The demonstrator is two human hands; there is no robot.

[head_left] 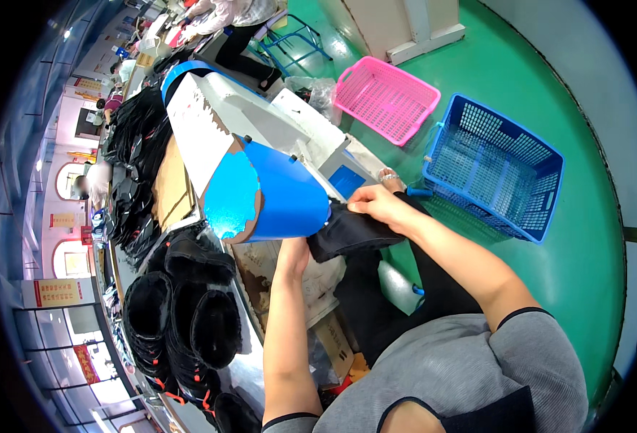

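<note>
A black soft piece (358, 236), perhaps cloth or a boot part, lies at the rounded end of a blue-and-white machine (286, 191). My right hand (382, 207) is closed on its upper edge, thumb and fingers pinched together. My left hand (295, 254) is at the left end of the same piece, below the machine's blue end. Its fingers are hidden behind the piece and the machine, so I cannot make out their hold. What lies under the machine's end is also out of sight.
Stacked black fuzzy-lined boot-shaped pieces (181, 310) stand on the bench at left, with more black pieces (134, 166) beyond. A pink basket (389, 101) and a blue crate (495, 169) sit on the green floor at right. Another person's arm (206, 18) shows at the far bench.
</note>
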